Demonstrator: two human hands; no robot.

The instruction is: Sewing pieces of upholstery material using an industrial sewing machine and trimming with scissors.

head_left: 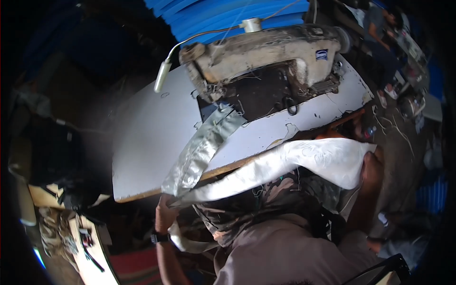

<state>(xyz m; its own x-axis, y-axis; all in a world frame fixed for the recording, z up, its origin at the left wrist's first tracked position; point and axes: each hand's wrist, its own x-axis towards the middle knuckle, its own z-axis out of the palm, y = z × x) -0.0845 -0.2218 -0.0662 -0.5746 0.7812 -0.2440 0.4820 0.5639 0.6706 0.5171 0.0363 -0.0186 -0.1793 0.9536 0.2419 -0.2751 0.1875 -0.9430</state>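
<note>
A long white patterned cloth stretches across my lap, below the front edge of the table. Its right end is gripped in my right hand, raised at the right. My left hand closes on the narrow left end, just off the table's front edge; its fingers are partly hidden. Touching that hand is the lower end of a shiny silver-grey fabric strip. The strip runs up over the table to the needle area of an old, worn sewing machine.
The white tabletop has chipped edges. Scissors lie by the machine bed, and a small lamp hangs from a bent arm. Blue stacked material stands behind. Another person sits at the far right, near cords on the floor.
</note>
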